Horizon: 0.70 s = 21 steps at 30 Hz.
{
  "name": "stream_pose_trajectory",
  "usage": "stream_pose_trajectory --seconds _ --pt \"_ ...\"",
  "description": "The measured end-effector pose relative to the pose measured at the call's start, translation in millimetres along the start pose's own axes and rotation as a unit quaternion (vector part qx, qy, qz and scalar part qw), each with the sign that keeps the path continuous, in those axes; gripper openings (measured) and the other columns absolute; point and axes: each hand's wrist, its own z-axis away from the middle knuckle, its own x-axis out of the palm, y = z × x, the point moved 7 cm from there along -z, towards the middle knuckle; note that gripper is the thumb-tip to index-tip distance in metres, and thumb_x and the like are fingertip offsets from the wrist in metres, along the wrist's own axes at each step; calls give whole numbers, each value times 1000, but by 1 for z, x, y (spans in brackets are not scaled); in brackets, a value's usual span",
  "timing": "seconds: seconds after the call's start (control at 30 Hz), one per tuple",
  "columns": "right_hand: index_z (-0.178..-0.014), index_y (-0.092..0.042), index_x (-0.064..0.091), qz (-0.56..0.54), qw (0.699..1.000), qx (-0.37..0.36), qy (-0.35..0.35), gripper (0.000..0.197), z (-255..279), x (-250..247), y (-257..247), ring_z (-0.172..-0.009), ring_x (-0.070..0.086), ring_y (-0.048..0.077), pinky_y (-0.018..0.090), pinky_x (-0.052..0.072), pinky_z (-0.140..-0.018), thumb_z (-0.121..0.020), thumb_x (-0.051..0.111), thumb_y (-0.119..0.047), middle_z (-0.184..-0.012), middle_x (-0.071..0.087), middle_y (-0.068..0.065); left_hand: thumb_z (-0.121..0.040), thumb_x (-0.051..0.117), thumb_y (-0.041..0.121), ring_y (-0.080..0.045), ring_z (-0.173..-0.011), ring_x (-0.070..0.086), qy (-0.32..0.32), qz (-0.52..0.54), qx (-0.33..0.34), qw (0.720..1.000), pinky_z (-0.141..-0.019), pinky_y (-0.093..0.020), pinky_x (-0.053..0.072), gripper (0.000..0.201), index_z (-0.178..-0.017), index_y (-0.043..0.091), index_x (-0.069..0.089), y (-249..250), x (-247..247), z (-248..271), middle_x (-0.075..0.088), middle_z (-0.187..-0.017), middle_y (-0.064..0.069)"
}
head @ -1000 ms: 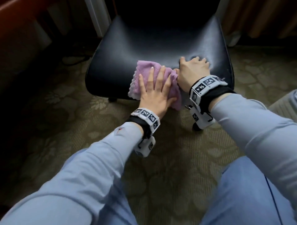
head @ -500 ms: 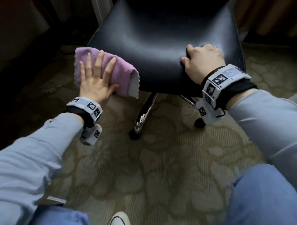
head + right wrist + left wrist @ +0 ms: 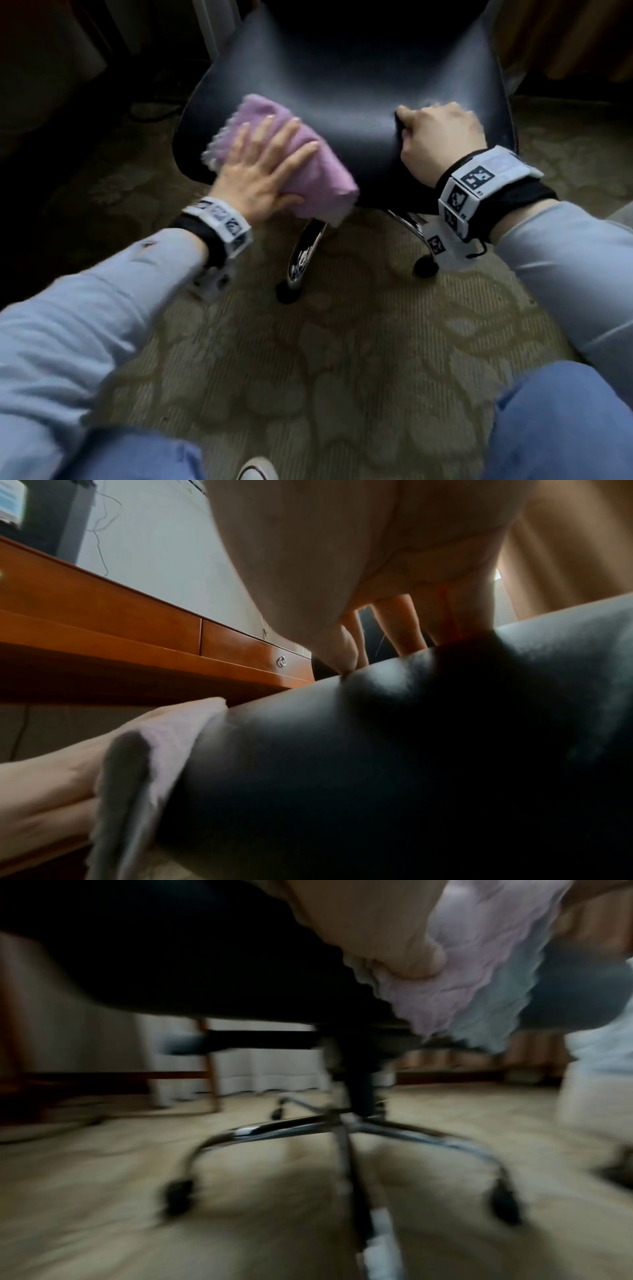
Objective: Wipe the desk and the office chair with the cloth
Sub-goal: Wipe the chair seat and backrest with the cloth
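Observation:
The black office chair seat fills the top of the head view. A folded purple cloth lies on its front left part and hangs over the front edge. My left hand presses flat on the cloth with straight, spread fingers. My right hand grips the seat's front right edge, fingers curled and digging into the cushion. The left wrist view is blurred; the cloth hangs under my palm. The right wrist view shows the cloth on the seat's curve.
Under the seat stands the chrome star base on black castors. Patterned carpet covers the floor. A wooden desk with drawers stands beyond the chair. My knees and a white shoe are close in front.
My left hand swept the cloth from the seat's middle out to its left front corner, then back right onto the seat. The right hand kept its hold on the front edge.

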Motion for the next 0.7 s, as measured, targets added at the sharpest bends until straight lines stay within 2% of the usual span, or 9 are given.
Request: stream_pose_trajectory --seconds 0.1,0.17,0.23,0.37,0.43,0.47,0.53,0.63,0.7 --pt "-112 -20 58 5 1000 -2 3 27 0 4 -2 -101 56 46 39 34 -70 -89 43 -23 -107 60 24 -88 40 66 -48 -147 17 -58 6 -44 997 -117 -63 11 84 -158 31 11 -63 12 26 16 -164 -16" --pt "-110 -19 57 4 1000 6 1 27 0 5 -7 -103 56 46 40 36 -71 -87 43 -22 -107 59 24 -87 37 65 -52 -145 17 -96 19 -78 992 -114 -68 11 82 -157 30 12 -65 13 20 15 -164 -16" --pt "-111 -19 56 -4 1000 16 -4 28 1 3 -8 -104 55 45 41 40 -76 -87 44 -21 -108 57 24 -88 31 66 -50 -145 18 -88 34 -96 991 -114 -70 12 79 -156 30 17 -31 4 -6 16 -165 -13" --pt "-119 -19 59 -4 1000 13 -25 34 5 -3 0 -109 56 42 42 44 -83 -94 39 -32 -115 59 22 -94 20 66 -42 -145 25 -58 81 -17 995 -116 -64 16 73 -156 27 27 88 -25 -76 25 -163 -6" --pt "-114 -15 63 -21 999 27 -27 39 6 -9 12 -106 58 41 40 45 -82 -96 37 -40 -113 62 20 -95 16 65 -38 -147 24 -68 114 -15 991 -117 -59 17 74 -156 24 29 112 -36 -92 26 -163 -3" --pt "-110 -15 65 -32 998 33 -32 37 7 -13 18 -104 59 41 41 46 -82 -95 38 -37 -112 64 20 -95 15 64 -35 -148 24 -69 120 -8 990 -118 -57 17 73 -156 25 27 110 -36 -94 25 -163 -2" --pt "-109 -17 68 -66 996 34 -59 31 7 -21 29 -104 59 42 41 48 -86 -91 44 -22 -112 66 22 -95 12 63 -30 -150 22 -72 113 -14 991 -120 -52 16 71 -158 31 20 80 -30 -87 22 -165 2" --pt "-123 -19 68 -138 986 49 -76 45 2 -41 51 -123 52 36 33 40 -107 -87 46 -5 -128 63 16 -100 16 52 -29 -150 21 -77 114 -136 981 -121 -46 14 65 -158 22 23 -13 -14 -62 24 -164 -5" --pt "-127 -14 66 -144 985 77 -53 46 -4 -53 77 -129 49 33 30 33 -113 -87 45 -3 -134 60 14 -105 24 44 -31 -150 19 -105 121 -219 962 -122 -49 12 59 -157 16 24 -65 -2 -41 22 -164 -10"
